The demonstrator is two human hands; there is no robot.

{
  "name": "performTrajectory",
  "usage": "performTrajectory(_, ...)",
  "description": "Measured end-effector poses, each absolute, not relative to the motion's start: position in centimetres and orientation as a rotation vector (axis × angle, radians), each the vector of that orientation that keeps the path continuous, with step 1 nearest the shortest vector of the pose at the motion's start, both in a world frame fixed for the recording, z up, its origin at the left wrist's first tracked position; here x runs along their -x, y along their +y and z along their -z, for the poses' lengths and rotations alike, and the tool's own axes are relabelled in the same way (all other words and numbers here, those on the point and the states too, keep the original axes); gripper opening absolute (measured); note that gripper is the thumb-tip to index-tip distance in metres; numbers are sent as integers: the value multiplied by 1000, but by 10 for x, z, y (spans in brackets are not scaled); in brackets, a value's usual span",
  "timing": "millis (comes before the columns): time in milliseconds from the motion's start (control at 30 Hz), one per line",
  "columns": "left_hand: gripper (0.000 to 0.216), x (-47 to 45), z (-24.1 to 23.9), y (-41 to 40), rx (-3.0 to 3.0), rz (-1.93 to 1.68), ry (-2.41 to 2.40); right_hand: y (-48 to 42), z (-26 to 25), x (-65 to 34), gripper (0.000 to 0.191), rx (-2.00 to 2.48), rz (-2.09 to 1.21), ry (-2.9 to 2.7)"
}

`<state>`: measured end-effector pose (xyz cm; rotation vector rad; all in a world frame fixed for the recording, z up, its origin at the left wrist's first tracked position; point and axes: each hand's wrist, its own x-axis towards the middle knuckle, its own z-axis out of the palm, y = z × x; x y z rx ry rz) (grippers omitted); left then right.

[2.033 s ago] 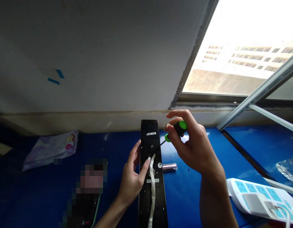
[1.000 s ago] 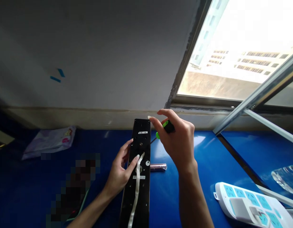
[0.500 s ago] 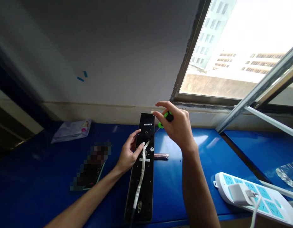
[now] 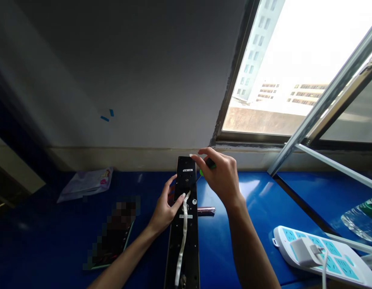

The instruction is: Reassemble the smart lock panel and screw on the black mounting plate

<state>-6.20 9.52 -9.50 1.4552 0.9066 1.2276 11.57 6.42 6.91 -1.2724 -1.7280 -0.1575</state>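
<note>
A long black panel (image 4: 191, 241) lies lengthwise on the blue table, its small screw holes and white labels facing up. Along it runs a white-sleeved cable (image 4: 183, 241). My left hand (image 4: 162, 210) grips the panel's left edge, with the thumb on top beside the cable's upper end. In my right hand (image 4: 223, 176) is a screwdriver (image 4: 210, 163) with a black and green handle, mostly hidden by the fingers. Its thin shaft slants down-left toward the panel near that cable end; I cannot make out what the tip touches. A shiny pinkish cylinder (image 4: 206, 211) pokes out at the panel's right side.
A phone-like device (image 4: 113, 237), partly blurred, and a pale packet (image 4: 86, 184) lie left on the table (image 4: 225, 257). To the right are a white power strip (image 4: 324, 253) with a plugged-in charger, a plastic bottle (image 4: 360, 220) and a slanted metal frame (image 4: 312, 108).
The whole view has tilted up a little, so the table and hands sit lower. The right hand has turned slightly, hiding more of the screwdriver handle. The left hand keeps its hold.
</note>
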Motion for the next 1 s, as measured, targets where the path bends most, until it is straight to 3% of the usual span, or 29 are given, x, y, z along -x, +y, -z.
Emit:
performTrajectory(100, 76, 63, 94, 95, -1444, -1208, 893, 64, -72, -122, 18, 1215, 83, -1826)
performTrajectory(300, 75, 63, 93, 95, -1457, -1187, 899, 56, -79, -127, 43, 1230, 78, -1887)
performTrajectory(467, 71, 65, 94, 95, -1503, -1182, 928, 64, -74, -124, 16, 1283, 161, -1752)
performTrajectory(600, 67, 65, 92, 94, -1538, -1174, 946, 65, -73, -128, 16, 1209, 106, -1816)
performTrajectory(767, 65, 64, 90, 91, -1525, -1163, 960, 59, -76, -132, 41, 1163, 68, -1887)
performTrajectory(900, 60, 64, 90, 90, -1553, -1162, 969, 59, -76, -132, 19, 1262, 101, -1850)
performTrajectory(1000, 59, 63, 92, 90, -1574, -1172, 984, 61, -76, -134, 22, 1269, 103, -1823)
